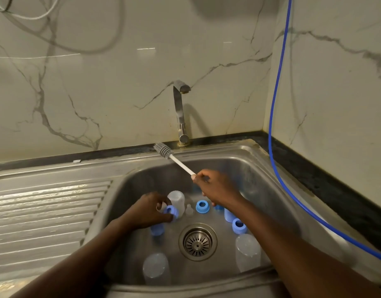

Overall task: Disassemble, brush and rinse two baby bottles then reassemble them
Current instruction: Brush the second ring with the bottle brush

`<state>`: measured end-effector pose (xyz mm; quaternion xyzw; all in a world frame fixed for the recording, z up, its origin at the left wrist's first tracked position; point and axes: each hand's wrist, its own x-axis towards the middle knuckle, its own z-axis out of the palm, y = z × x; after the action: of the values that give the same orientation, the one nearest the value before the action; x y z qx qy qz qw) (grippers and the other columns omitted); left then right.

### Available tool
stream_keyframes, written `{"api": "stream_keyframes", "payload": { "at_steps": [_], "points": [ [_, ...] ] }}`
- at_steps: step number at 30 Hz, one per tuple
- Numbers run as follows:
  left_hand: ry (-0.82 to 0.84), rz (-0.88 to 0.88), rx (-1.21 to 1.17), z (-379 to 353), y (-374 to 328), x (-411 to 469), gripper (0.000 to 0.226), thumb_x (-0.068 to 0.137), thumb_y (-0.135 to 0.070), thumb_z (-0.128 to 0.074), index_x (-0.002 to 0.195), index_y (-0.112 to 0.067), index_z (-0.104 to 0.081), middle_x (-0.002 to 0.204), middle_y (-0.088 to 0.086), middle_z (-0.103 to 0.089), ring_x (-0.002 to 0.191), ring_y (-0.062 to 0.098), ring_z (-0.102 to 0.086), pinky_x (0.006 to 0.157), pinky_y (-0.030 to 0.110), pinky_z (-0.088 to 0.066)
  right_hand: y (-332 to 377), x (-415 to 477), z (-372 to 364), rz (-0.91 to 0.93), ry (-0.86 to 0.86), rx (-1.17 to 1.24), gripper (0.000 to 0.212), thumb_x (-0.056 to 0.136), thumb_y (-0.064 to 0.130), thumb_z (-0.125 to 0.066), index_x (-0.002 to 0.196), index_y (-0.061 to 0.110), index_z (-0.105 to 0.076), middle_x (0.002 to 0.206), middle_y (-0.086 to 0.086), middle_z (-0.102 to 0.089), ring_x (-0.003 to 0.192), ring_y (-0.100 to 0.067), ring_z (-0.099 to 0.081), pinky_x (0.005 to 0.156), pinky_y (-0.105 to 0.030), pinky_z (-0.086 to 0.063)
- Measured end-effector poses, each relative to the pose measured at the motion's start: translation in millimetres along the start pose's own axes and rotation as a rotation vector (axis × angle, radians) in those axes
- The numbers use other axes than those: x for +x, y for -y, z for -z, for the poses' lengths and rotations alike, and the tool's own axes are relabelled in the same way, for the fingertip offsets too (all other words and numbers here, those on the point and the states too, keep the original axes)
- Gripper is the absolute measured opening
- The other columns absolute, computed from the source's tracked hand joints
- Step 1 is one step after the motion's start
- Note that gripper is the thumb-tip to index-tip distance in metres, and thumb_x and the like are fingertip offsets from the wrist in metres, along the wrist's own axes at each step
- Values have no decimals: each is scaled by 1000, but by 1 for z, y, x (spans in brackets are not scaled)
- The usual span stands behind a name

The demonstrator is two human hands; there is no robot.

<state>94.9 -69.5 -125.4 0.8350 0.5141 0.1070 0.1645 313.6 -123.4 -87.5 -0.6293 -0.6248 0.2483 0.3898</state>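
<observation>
Centre of the sink (239, 155): left hand (148, 211) pinches a blue collar ring (172, 210), light, rigid, probably slippery; hold its outer rim. Right hand (217, 190) grips the bottle brush (181, 163) handle.

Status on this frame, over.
Right hand grips bottle brush, raised. Left hand holds blue ring in sink. Other bottle parts loose around drain.
</observation>
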Motion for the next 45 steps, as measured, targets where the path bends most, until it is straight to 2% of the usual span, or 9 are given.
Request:
{"api": "stream_keyframes", "payload": {
  "at_steps": [5,9,12,15,27,32,36,40,45],
  "points": [
    [-212,159,-915,16,1,-5,31,78,-24,-79,101,-9,-64,97,20,-71,83,24,-69,73,38,-59,0,0,3,53,-17,-85,28,96,43,-52,91,18,-64,63,6,-55,68,-19,-60,61,-34,-51],
    [-423,210,-1495,27,3,-12,4,97,-4,-54,96,-1,-55,91,20,-65,85,31,-69,72,32,-61,-2,-1,7,129,-4,-158,14,94,34,-59,91,23,-66,59,12,-56,59,-3,-53,55,-14,-38],
    [-519,194,-1720,44,14,-11,10,96,-1,-49,90,-7,-53,90,19,-61,82,30,-66,70,30,-62,0,-3,9,180,5,-183,6,91,34,-63,92,29,-66,59,19,-56,58,2,-52,54,-14,-39],
    [-569,168,-1737,54,19,-9,9,99,-4,-47,97,-9,-54,93,19,-63,85,29,-66,77,31,-60,4,-4,8,215,17,-204,6,91,36,-64,92,31,-67,66,8,-60,62,-3,-53,56,-15,-40],
    [-407,86,-1691,53,11,-5,22,98,-9,-51,116,-5,-63,110,23,-68,92,28,-69,81,34,-59,10,-8,-10,275,-18,-321,11,91,44,-57,100,39,-57,66,18,-58,66,-6,-55,64,-26,-45],
    [-460,104,-1674,47,11,-2,49,93,8,-53,135,-19,-52,91,17,-75,99,37,-67,87,41,-58,15,-12,-21,288,-11,-361,19,91,47,-44,106,37,-51,81,5,-64,80,-22,-61,73,-38,-50],
    [-437,130,-1759,48,10,-1,56,94,8,-52,139,-24,-42,98,21,-72,90,33,-70,84,41,-57,20,-11,-25,264,36,-263,15,94,39,-51,101,33,-63,77,3,-66,73,-15,-59,72,-32,-47],
    [-334,172,-1880,51,9,-2,56,90,-11,-62,141,-13,-42,118,25,-64,94,33,-69,84,43,-56,23,-13,-24,279,24,-256,13,97,36,-51,100,32,-62,73,4,-63,70,-14,-56,67,-31,-45],
    [-369,239,-1751,50,11,-3,63,77,-27,-69,130,1,-52,102,20,-67,88,28,-67,79,38,-57,31,-16,-23,283,-2,-329,17,95,43,-43,101,33,-55,71,7,-60,68,-18,-56,66,-37,-48]
  ]
}}
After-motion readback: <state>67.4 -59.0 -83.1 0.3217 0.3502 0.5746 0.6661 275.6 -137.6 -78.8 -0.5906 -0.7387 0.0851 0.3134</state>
